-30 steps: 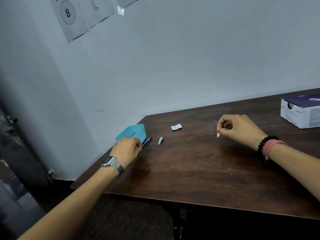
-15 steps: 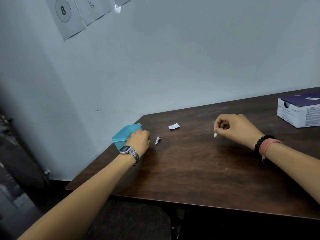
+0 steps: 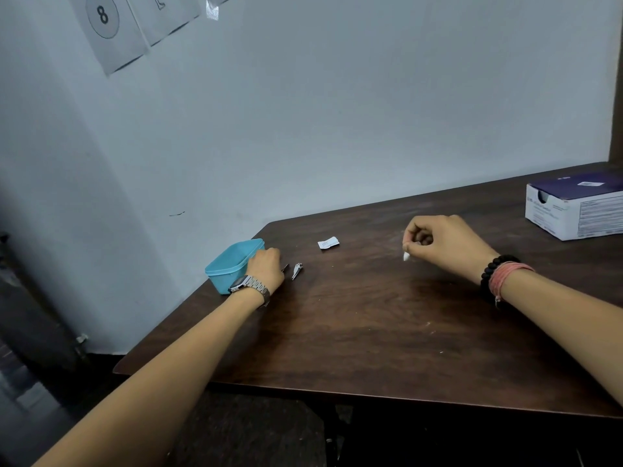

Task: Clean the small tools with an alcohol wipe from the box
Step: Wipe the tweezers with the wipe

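Observation:
On the dark wooden table [image 3: 371, 332], my left hand [image 3: 266, 267] lies beside a teal container [image 3: 232, 261], its fingers curled over a slim dark tool [image 3: 286, 267]. Only the tool's tip shows at the hand's right edge. A small metal nail clipper [image 3: 296, 271] lies just right of that tip, untouched. My right hand [image 3: 445, 242] hovers over the table's middle and pinches a folded white alcohol wipe [image 3: 406, 256] whose tip points down. The white and purple wipe box [image 3: 573, 214] stands at the far right.
A torn white wipe packet [image 3: 328, 243] lies behind the clipper. The table meets a pale wall [image 3: 337, 129] at the back, and its left corner is near the container. Paper sheets [image 3: 111, 25] hang on the wall at the upper left.
My left hand has slid from the container's front onto the slim dark tool, covering most of it. My right hand has kept its place and its hold on the wipe.

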`<act>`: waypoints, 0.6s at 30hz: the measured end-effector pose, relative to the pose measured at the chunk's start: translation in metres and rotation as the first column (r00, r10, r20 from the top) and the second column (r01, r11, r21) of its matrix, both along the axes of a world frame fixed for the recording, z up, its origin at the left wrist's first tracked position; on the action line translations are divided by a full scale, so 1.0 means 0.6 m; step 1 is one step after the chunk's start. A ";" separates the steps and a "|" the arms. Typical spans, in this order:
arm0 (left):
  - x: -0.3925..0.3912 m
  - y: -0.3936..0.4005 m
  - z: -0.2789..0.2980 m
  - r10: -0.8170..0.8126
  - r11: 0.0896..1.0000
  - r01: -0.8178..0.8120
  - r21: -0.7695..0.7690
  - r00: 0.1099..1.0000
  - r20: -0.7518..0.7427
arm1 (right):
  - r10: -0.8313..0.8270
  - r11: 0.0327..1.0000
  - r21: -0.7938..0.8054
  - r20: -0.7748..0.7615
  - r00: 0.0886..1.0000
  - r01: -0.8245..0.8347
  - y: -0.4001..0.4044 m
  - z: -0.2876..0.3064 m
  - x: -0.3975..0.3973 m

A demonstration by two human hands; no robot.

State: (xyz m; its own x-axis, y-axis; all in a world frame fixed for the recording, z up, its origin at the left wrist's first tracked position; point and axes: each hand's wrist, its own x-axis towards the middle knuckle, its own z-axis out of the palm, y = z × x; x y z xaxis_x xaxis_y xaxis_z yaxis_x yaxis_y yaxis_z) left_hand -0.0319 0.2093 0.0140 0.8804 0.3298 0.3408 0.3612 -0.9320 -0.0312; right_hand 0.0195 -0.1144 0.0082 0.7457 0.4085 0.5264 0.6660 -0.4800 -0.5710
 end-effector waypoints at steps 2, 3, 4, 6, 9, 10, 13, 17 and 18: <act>0.001 -0.003 0.001 0.012 0.999 -0.012 -0.030 1.000 0.005 | 0.002 1.000 0.019 0.006 1.000 -0.002 -0.001 -0.001 0.003; 0.001 -0.003 0.001 0.015 0.999 -0.015 -0.036 1.000 0.002 | 0.003 1.000 0.029 0.011 1.000 -0.003 -0.001 -0.001 0.004; 0.002 -0.003 0.000 0.017 0.999 -0.017 -0.042 1.000 0.001 | 0.003 0.999 0.037 0.015 1.000 -0.003 -0.001 -0.002 0.005; 0.002 -0.002 -0.002 0.005 0.998 -0.004 -0.066 1.000 0.013 | 0.007 0.999 0.051 0.012 1.000 -0.008 0.000 -0.002 0.005; 0.002 -0.007 -0.003 -0.019 0.992 0.026 -0.122 0.998 0.056 | 0.030 0.997 0.078 -0.009 1.000 -0.030 0.000 -0.003 0.006; 0.001 -0.008 -0.002 -0.025 0.990 0.035 -0.140 0.997 0.076 | 0.039 0.995 0.089 -0.020 0.999 -0.037 0.000 -0.004 0.007; 0.002 -0.013 0.009 -0.063 0.977 0.094 -0.193 0.985 0.161 | 0.064 0.989 0.137 -0.066 0.996 -0.054 0.001 -0.005 0.009; 0.008 -0.047 0.038 -0.172 0.889 0.282 -0.360 0.936 0.309 | 0.073 0.984 0.168 -0.102 0.992 -0.055 0.003 -0.005 0.006; 0.010 -0.060 0.044 -0.197 0.853 0.332 -0.402 0.919 0.340 | 0.076 0.982 0.178 -0.114 0.991 -0.055 0.004 -0.005 0.005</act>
State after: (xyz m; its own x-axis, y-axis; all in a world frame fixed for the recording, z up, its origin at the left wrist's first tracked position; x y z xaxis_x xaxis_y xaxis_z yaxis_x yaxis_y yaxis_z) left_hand -0.0258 0.1733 0.0405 0.8470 0.2724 0.4564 0.0295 -0.8815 0.4713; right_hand 0.0225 -0.1121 0.0051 0.7822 0.3683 0.5025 0.6145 -0.3237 -0.7194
